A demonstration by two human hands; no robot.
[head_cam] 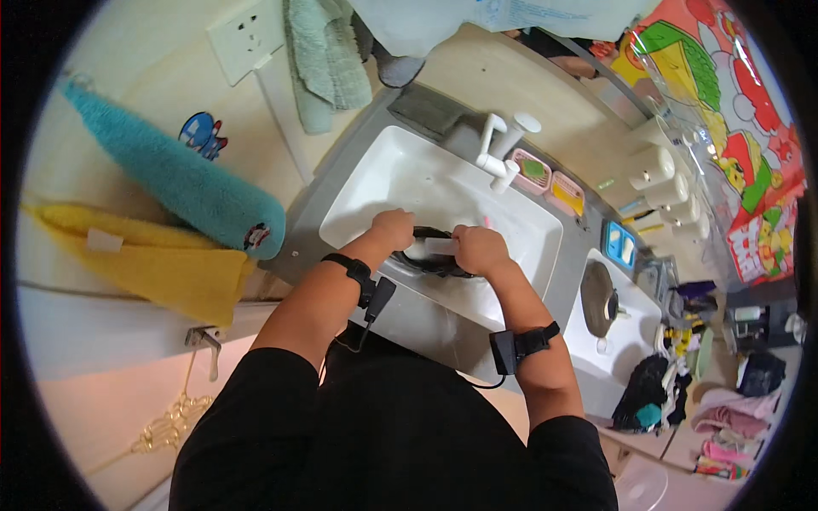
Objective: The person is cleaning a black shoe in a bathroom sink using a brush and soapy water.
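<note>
Over the front of a white washbasin (402, 160), both of my hands grip a dark article (425, 266) with a pale part across its middle. I cannot tell exactly what it is. My left hand (393, 228) is closed at its upper left edge. At its right end is my right hand (480, 249), fingers curled shut around it. Part of the article is hidden by my fists. A white faucet (501, 150) stands behind the basin, beyond my right hand. A small pink thing (487, 221) shows just past my right knuckles.
Pink soap baskets (530, 171) sit right of the faucet. A second basin (629, 345) on the right holds a dark oval item (598, 300), with a pile of clothes (648, 389) beside it. Teal (179, 172) and yellow (153, 262) towels hang left. White cups (664, 185) line the wall.
</note>
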